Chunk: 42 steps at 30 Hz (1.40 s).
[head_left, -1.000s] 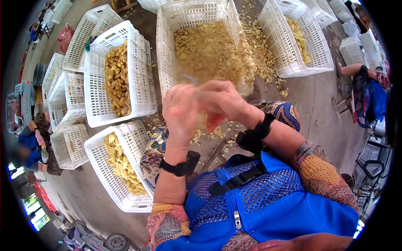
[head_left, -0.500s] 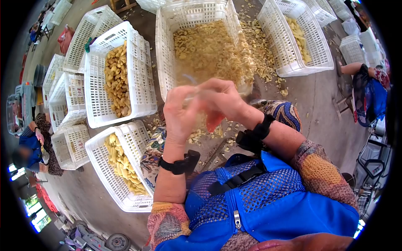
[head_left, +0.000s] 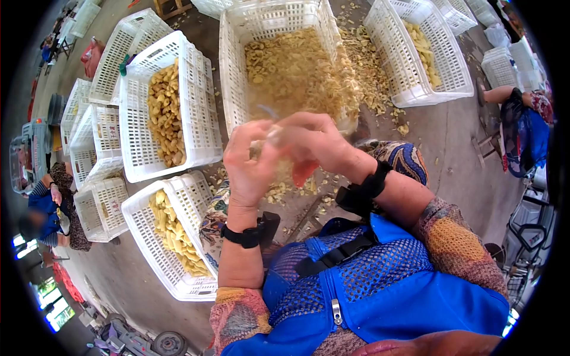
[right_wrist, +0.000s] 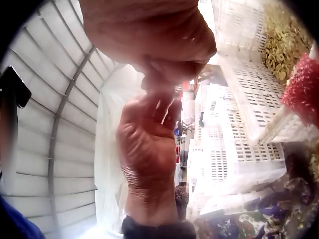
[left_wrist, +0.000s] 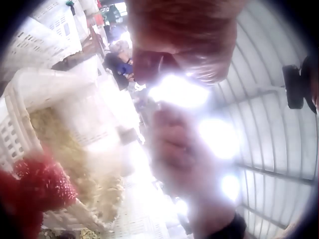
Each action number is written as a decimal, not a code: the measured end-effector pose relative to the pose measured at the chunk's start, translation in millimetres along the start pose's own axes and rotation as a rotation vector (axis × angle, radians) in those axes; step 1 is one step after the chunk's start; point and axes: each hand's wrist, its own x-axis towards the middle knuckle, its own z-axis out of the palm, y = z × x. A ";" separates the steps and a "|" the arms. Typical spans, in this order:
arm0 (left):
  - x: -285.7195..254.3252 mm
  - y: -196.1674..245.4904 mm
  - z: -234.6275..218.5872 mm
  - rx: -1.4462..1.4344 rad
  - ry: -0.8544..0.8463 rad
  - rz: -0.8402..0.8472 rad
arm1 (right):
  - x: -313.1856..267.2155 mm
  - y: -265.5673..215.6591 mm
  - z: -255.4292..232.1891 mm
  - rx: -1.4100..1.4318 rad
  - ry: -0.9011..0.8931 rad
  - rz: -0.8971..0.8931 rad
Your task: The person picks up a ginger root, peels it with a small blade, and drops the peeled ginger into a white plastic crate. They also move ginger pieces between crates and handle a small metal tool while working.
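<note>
Fingertips of both hands meet over the near end of a large crate [head_left: 230, 89] heaped with peelings. My left hand [head_left: 249, 160] curls its fingers and thumb round a small, pale, blurred piece [head_left: 274, 134]. From the other side, my right hand [head_left: 323, 141] pinches at the same piece, its fingers bent over it. What the piece is, I cannot tell; fingers mostly hide it. Close in front shows a thin bluish strip [head_left: 268, 111]. Below the right hand hangs a red mesh bundle [head_left: 304, 172], seen near the crate in the left wrist view [left_wrist: 47, 184].
On the left stand a white crate [head_left: 202, 118] of unpeeled ginger [head_left: 164, 113] and a lower one [head_left: 139, 219] of peeled ginger [head_left: 172, 231]. Another crate [head_left: 404, 83] with peeled ginger is at the right. Peelings [head_left: 371, 77] litter the floor. Other people sit at both sides.
My left hand has shifted slightly, its wrist moving a little left, and its fingers look less blurred. The right hand stays nearly in place. Crates and red mesh stand as before.
</note>
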 end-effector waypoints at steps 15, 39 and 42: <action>-31.6 143.0 32.7 -1.447 -0.289 0.714 | 4.8 9.5 -13.3 0.270 -0.085 -0.073; -2.1 4.3 16.6 -0.430 -0.070 -0.263 | -1.1 0.0 -11.9 0.022 0.033 -0.187; 0.1 -0.3 16.6 -0.321 -0.080 -0.210 | 1.1 0.3 -11.1 -0.030 0.063 -0.184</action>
